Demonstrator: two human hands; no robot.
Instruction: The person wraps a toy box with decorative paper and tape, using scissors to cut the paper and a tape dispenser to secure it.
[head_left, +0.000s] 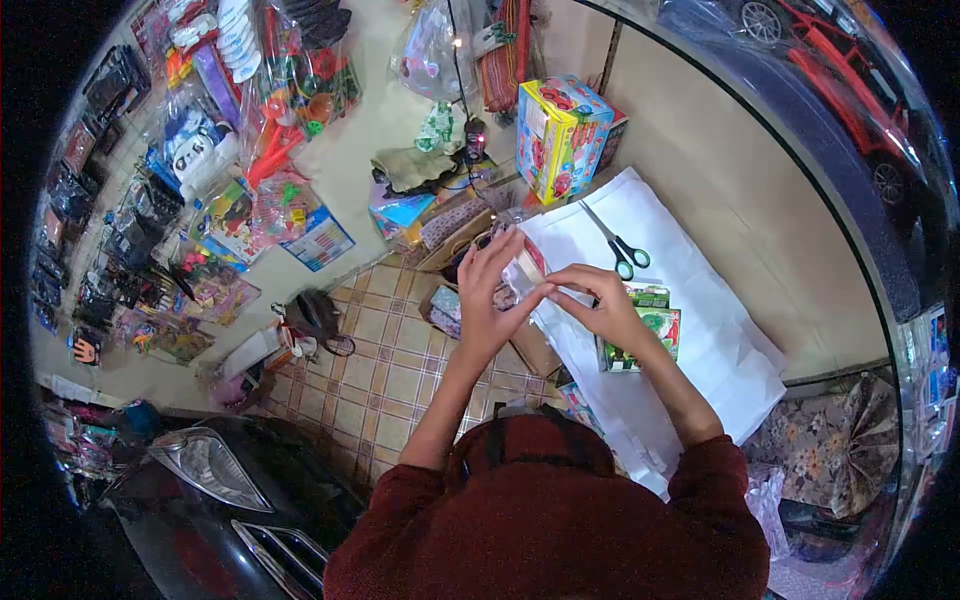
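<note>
My left hand (486, 295) is raised over the left edge of the white paper (700, 310), its fingers wrapped round a small box (530, 262) with a pale wrapping. My right hand (605, 305) meets it at the box's lower corner, thumb and forefinger pinched together there; what lies between those fingertips is too small to tell. Scissors (622, 250) with black and green handles lie on the paper beyond my right hand. Partly behind my right wrist are green boxes (662, 325) on the same paper.
A yellow and blue box (562, 140) stands at the paper's far end. Cardboard boxes (455, 225) sit left of the paper, above a tiled floor (375, 340). Packaged toys (290, 120) hang at the upper left. A black vehicle (230, 500) is at the lower left.
</note>
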